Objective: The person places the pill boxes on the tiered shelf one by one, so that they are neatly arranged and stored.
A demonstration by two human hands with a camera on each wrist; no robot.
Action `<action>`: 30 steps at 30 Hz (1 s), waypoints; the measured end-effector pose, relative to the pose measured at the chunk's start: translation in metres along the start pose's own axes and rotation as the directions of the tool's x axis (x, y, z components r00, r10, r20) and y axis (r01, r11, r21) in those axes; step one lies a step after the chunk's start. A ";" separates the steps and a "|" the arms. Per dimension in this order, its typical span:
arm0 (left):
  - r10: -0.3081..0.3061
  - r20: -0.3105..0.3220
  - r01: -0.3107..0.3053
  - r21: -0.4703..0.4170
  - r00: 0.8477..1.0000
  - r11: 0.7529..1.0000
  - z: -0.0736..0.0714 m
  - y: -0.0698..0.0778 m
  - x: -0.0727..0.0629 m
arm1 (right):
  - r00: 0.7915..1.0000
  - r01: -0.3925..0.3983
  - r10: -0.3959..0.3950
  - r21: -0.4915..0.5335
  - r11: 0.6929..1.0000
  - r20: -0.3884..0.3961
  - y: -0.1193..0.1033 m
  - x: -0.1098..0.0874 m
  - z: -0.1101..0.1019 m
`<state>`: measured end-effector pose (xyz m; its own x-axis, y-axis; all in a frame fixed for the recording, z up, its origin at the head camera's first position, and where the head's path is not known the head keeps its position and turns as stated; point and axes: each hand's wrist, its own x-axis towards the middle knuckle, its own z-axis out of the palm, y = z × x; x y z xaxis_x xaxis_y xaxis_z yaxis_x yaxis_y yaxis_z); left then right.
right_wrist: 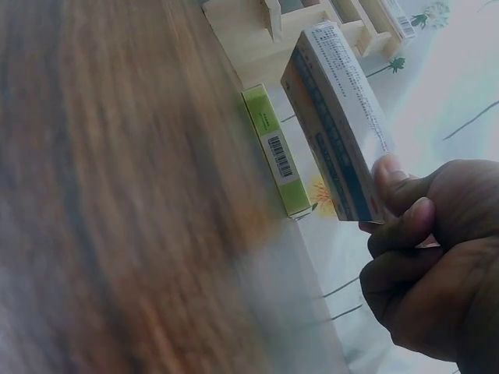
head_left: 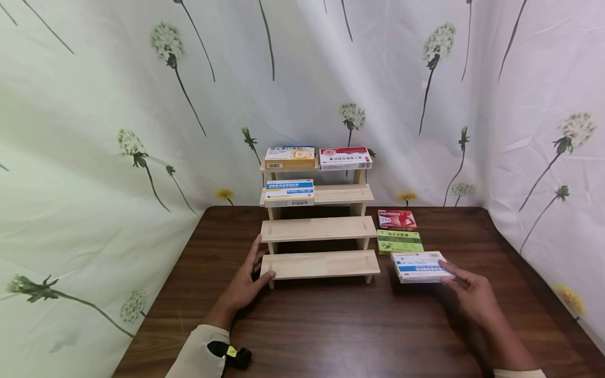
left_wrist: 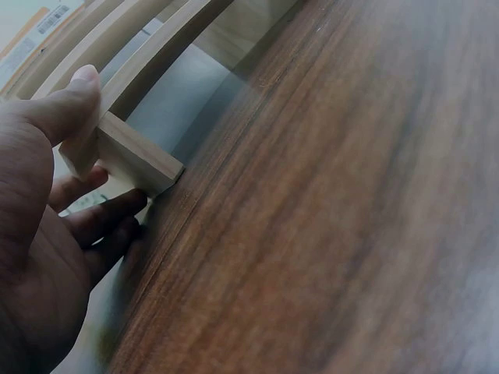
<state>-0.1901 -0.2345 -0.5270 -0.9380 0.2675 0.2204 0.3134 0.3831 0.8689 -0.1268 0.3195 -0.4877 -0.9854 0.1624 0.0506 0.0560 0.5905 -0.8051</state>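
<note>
My right hand (head_left: 477, 296) pinches a white-and-blue medicine box (head_left: 418, 269) by its right end, thumb on the near side. In the right wrist view that medicine box (right_wrist: 335, 117) is held tilted above the table. At the left end of a four-step wooden stand (head_left: 326, 265), my left hand (head_left: 243, 286) grips the lower steps. Its thumb lies on the lowest step and its fingers reach round the side, as the left wrist view shows at the stand's leg (left_wrist: 136, 152). The two lower steps are bare.
The top step carries a yellow-and-white box (head_left: 289, 157) and a red-and-white box (head_left: 346, 158). A blue-and-white box (head_left: 289, 193) sits on the step below, at left. Right of the stand, a red box (head_left: 397, 219) and a green box (head_left: 399, 242) lie on the brown table (head_left: 331, 325).
</note>
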 end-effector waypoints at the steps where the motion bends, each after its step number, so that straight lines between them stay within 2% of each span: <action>1: -0.002 -0.002 0.002 -0.001 1.000 1.000 0.000 0.000 0.000 | 1.000 0.019 -0.019 0.002 1.000 -0.019 -0.002 0.000 -0.001; 3: -0.003 -0.002 0.003 -0.005 1.000 1.000 0.000 0.000 0.000 | 0.997 0.052 -0.053 -0.018 0.998 -0.060 -0.005 0.001 -0.002; 7: -0.012 0.000 0.012 -0.007 1.000 1.000 0.000 0.002 0.000 | 0.991 0.069 -0.077 -0.068 0.995 -0.112 -0.010 0.003 -0.006; 14: -0.024 0.006 0.024 -0.007 1.000 1.000 -0.001 0.004 -0.001 | 0.990 0.004 -0.015 -0.077 0.997 -0.139 -0.019 0.006 -0.011; 16: -0.024 0.008 0.025 -0.007 1.000 1.000 -0.001 0.004 -0.001 | 0.987 0.011 -0.022 -0.073 0.997 -0.156 -0.021 0.007 -0.011; 21: -0.021 0.009 0.021 -0.009 1.000 1.000 -0.001 0.005 -0.001 | 0.975 0.072 -0.092 -0.105 0.992 -0.204 -0.028 0.012 -0.012; 30: -0.017 0.005 0.017 0.011 1.000 1.000 0.000 0.006 -0.001 | 0.956 0.165 -0.181 -0.089 0.982 -0.229 -0.047 0.026 -0.015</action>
<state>-0.1877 -0.2324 -0.5220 -0.9425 0.2656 0.2030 0.2988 0.3971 0.8678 -0.1524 0.3078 -0.4395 -0.9159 0.2293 0.3296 -0.0931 0.6772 -0.7299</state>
